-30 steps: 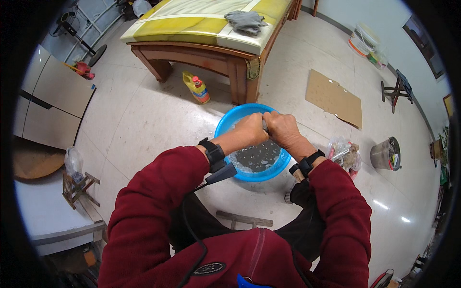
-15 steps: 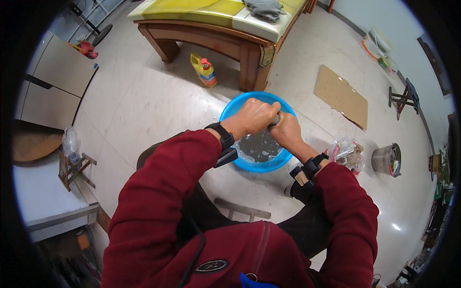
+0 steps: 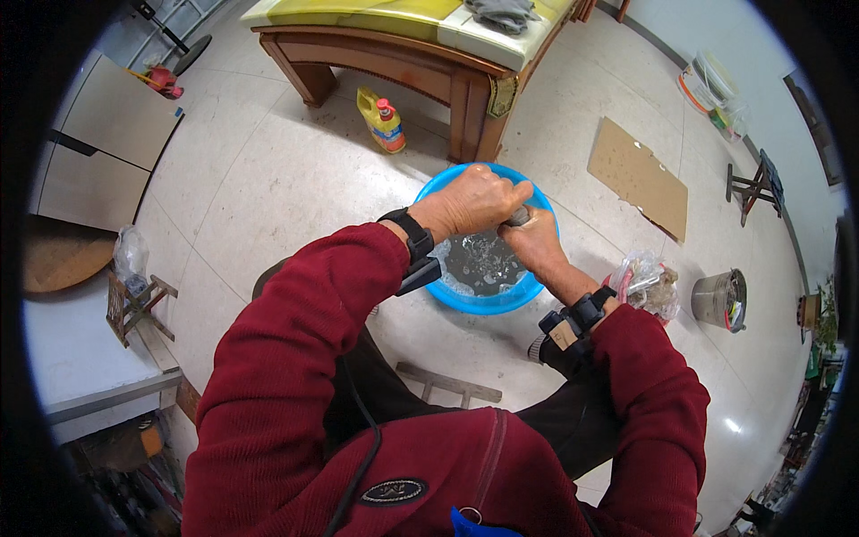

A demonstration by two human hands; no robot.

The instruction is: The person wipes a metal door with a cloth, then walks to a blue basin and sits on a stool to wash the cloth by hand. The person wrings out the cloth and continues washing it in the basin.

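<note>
Both hands are closed and held together over a round blue basin (image 3: 549, 201) on the floor. A bunched grey cloth (image 3: 518, 217) is gripped between them, with only a small end showing. My left hand (image 3: 474, 197) wraps it from the left, knuckles up. My right hand (image 3: 537, 240) grips it on the right, close against the left. Murky grey water (image 3: 479, 267) with suds along its edge fills the basin's bottom, and its surface is broken by splashes below the hands. Most of the cloth is hidden in my fists.
A yellow jug with a red cap (image 3: 382, 123) stands by the wooden table (image 3: 376, 55), on which grey cloths (image 3: 501, 13) lie. To the right are flat cardboard (image 3: 637, 179), a plastic bag (image 3: 649, 286), a metal bucket (image 3: 718, 300) and a folding stool (image 3: 757, 186). A low wooden stool (image 3: 447, 383) is between my legs.
My hands have stayed closed on the cloth and shifted slightly up and right in view. The water beneath is more disturbed, with fresh splashes. The view has tilted a little.
</note>
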